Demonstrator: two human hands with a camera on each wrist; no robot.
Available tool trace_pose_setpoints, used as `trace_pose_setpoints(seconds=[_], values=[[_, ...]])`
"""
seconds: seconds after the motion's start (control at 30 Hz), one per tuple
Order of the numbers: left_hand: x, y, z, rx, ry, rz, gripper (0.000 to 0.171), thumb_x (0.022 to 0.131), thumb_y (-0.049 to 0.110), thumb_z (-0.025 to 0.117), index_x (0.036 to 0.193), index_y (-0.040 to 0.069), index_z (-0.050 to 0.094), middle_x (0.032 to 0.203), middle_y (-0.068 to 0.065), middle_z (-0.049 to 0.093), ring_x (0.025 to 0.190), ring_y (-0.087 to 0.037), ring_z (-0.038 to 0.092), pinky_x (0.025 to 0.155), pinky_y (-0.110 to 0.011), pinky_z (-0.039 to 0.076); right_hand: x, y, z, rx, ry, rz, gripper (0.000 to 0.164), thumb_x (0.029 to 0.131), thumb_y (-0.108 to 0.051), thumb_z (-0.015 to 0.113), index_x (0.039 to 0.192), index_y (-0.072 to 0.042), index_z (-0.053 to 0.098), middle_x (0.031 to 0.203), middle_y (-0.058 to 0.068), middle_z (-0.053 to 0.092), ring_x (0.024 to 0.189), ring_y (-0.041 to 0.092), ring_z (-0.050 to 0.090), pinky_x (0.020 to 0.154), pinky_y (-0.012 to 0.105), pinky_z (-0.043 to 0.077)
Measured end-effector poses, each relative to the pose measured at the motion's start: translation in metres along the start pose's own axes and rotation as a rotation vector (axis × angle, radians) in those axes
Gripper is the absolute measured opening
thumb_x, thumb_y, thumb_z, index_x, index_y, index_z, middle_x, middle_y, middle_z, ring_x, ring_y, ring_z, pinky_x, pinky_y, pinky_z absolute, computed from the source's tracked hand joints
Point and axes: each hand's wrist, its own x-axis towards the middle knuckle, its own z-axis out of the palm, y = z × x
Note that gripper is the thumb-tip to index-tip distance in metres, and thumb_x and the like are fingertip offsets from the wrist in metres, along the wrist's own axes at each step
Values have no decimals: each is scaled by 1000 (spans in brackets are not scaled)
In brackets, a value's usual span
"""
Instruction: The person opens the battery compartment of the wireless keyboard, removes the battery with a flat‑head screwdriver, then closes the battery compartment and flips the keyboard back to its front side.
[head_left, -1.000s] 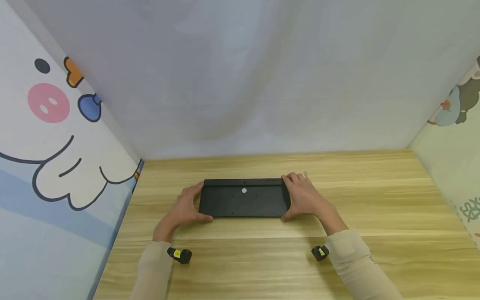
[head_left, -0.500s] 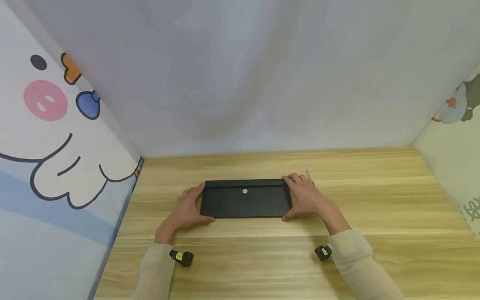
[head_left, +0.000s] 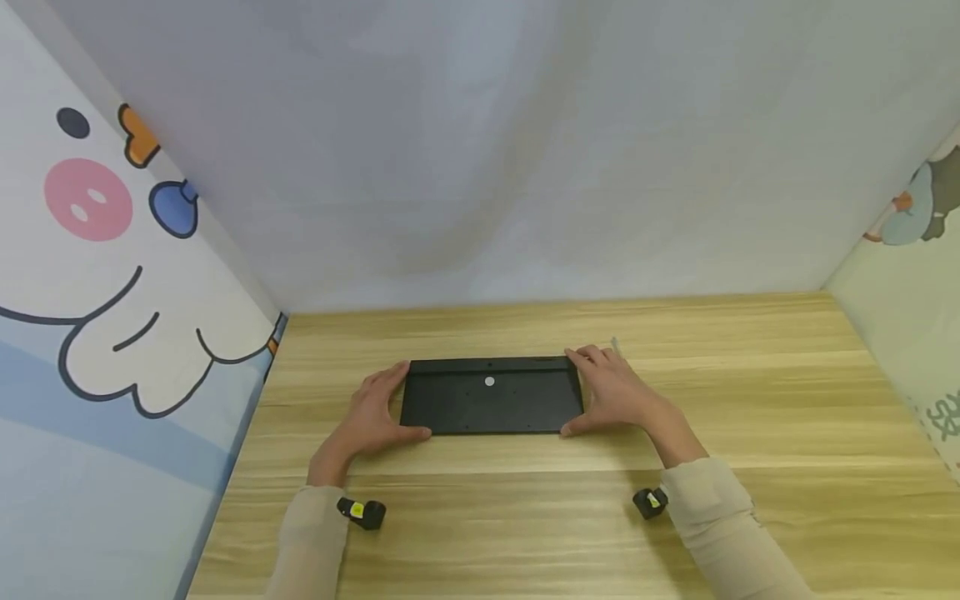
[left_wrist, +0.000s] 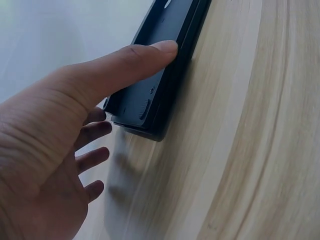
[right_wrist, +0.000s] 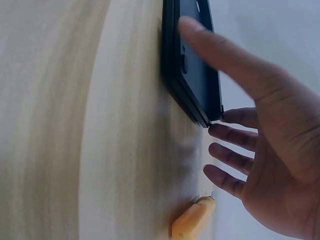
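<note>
A black keyboard [head_left: 491, 408] lies face down on the wooden table, its underside up, with a round white sticker near the far edge. My left hand [head_left: 371, 421] grips its left end, thumb along the near edge and forefinger at the far corner. At the opposite end my right hand [head_left: 611, 392] holds it in the same way. In the left wrist view the thumb presses over the rim of the keyboard [left_wrist: 132, 107], close to a ridged foot. The right wrist view has the other fingers spread beyond the corner of the keyboard [right_wrist: 200, 75].
An orange-handled tool [right_wrist: 192, 220] lies on the table beyond my right hand; its kind is unclear. A pale curtain or wall [head_left: 487, 167] rises behind the table [head_left: 487, 533]. Cartoon-printed panels [head_left: 112, 333] stand at both sides.
Both hands keep their hold on the keyboard, which stays in about the same place. My right thumb has shifted slightly at the near corner. The head view has tilted a little.
</note>
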Motion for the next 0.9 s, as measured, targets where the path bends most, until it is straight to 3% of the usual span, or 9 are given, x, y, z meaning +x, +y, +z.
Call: trace_pose_setpoints(seconds=[0.23, 0.4, 0.6, 0.9], values=[[7, 8, 3, 26, 73, 22, 100, 82, 46, 83, 161, 10, 32, 167, -12, 32, 154, -44, 24, 122, -72, 23, 5, -2, -1, 58, 119, -27, 78, 90, -51, 74, 149, -6, 50, 141, 19, 54, 130, 45, 49, 124, 72, 20], [16, 19, 7, 33, 120, 66, 91, 85, 43, 82, 158, 12, 38, 164, -12, 38, 152, -42, 29, 123, -69, 25, 10, -6, 0, 82, 206, -52, 49, 95, -38, 72, 132, -8, 65, 126, 14, 63, 120, 39, 57, 116, 69, 36], [28, 36, 12, 18, 114, 113, 84, 88, 43, 79, 157, 14, 41, 163, -13, 39, 152, -41, 30, 123, -68, 24, 18, -8, 3, 52, 227, -44, 36, 97, -34, 70, 124, -9, 70, 119, 10, 67, 111, 33, 60, 98, 55, 50], [42, 58, 26, 51, 95, 155, 73, 94, 40, 73, 155, 15, 44, 160, -12, 43, 150, -38, 36, 123, -66, 29, 25, -13, 8, 59, 237, -40, 29, 99, -28, 68, 120, -8, 72, 115, 10, 68, 111, 31, 61, 102, 49, 52]])
